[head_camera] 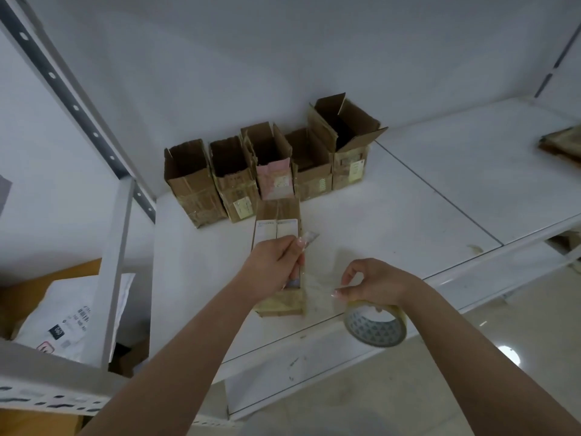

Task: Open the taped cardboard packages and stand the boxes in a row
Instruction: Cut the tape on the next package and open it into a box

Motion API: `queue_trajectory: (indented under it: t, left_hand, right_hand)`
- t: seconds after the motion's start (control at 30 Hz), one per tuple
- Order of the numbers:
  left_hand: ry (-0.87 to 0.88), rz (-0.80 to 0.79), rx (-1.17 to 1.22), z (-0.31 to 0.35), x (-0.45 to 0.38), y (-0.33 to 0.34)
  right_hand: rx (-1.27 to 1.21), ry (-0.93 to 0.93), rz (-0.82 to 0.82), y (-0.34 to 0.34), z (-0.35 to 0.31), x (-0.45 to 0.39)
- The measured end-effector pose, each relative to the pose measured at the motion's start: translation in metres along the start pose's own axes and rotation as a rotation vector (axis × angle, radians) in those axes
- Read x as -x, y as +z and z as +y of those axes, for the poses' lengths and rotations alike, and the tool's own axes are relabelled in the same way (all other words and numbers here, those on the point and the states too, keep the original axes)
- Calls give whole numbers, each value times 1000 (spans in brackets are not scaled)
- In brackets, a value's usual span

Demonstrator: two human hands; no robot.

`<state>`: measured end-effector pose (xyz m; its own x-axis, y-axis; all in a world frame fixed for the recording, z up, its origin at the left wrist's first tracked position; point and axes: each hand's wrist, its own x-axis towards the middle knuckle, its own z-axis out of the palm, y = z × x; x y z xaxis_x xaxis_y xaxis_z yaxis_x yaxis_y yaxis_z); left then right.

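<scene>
On the white shelf [408, 196], five opened cardboard boxes [270, 165] stand upright in a row against the back wall, flaps up, brown sides wrapped in yellowed tape; the middle one carries a pink label. Just in front of that row lies a sealed package [278, 221], long and narrow, with a white label split along its top seam. The left hand [273, 265] grips this package from above, fingers curled round its right edge. A clear tape strip [317, 286] stretches rightward to the right hand [374, 283], which pinches its end and holds a tape roll [375, 324] beneath.
</scene>
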<state>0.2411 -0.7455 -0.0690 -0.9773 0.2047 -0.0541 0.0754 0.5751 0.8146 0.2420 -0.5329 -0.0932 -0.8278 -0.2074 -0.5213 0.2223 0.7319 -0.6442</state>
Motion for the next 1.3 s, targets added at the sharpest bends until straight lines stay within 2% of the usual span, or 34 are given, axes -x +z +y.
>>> queue_trajectory:
  t: [0.1,0.23,0.37,0.6,0.67,0.7,0.8,0.87,0.9,0.97,1.1,1.3]
  left_hand:
    - [40,-78,-152,4,4,-3]
    - [115,-314,-444,23,6,-13]
    - [61,-511,-682,46,1,-6]
    - [-17,-471,-1200,55,-9,31]
    - [-22,-465,-1199,55,-9,32]
    - [-33,-478,-1125,56,-9,27]
    - [-111,-491,-663,57,-6,2]
    - [-178,-376,-371,51,0,-8]
    - [-181,-308,-336,46,1,-7]
    - [-130,-225,-437,37,1,-4]
    - [-82,-183,-531,32,2,1]
    - [-189,-95,-962,44,3,28]
  right_hand:
    - [-47,-77,10,-6,3,6]
    - [-260,-132,55,-10,15,15]
    - [-238,-150,152,-2,16,16]
    - [-305,-192,236,4,9,25]
    - [-350,-161,235,7,10,24]
    - [-353,-135,233,8,12,24]
    - [-407,-76,203,12,19,21]
    - [-448,-45,179,15,19,17]
    - [-449,-17,164,17,19,14]
    - [-413,77,149,22,25,9]
    - [-324,198,165,23,49,11]
    - [-425,49,303,0,28,14]
